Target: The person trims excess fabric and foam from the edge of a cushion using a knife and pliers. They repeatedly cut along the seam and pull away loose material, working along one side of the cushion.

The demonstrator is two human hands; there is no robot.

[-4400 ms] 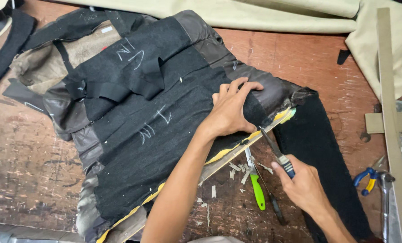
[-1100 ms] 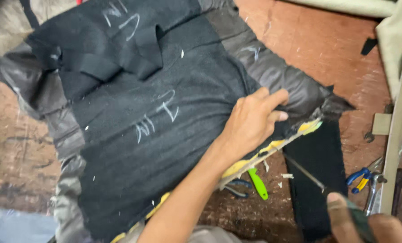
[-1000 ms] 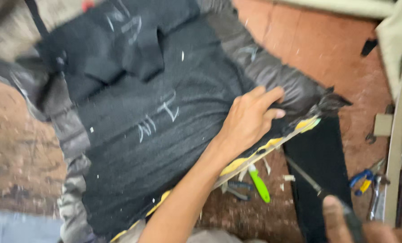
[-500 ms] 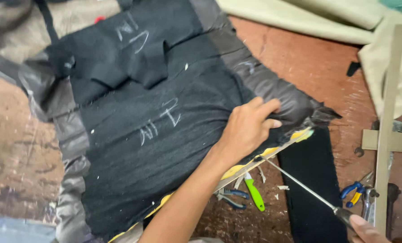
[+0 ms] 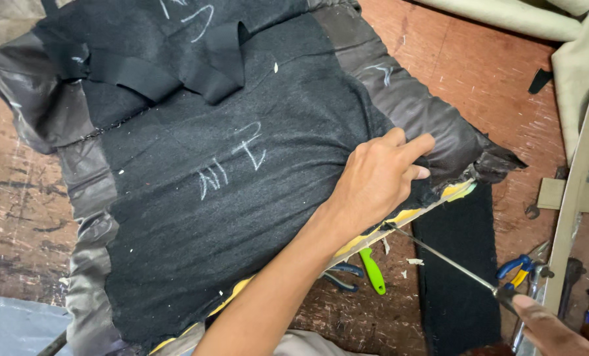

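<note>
The left hand (image 5: 377, 181) lies flat, grip open wide with fingers spread, pressing the black felt-backed upholstery cover with chalk marks (image 5: 228, 171) near its yellow foam edge (image 5: 373, 234). The right hand (image 5: 552, 326), low to its right, closes its grip on the handle of a long thin metal screwdriver (image 5: 439, 257), whose tip meets that edge just below the left hand. Green-handled pliers (image 5: 372, 270) lie beneath on the worn reddish wooden table (image 5: 492, 79).

Head view — steeply down, close

Right hand (image 5: 552, 326) cut off at edge
</note>
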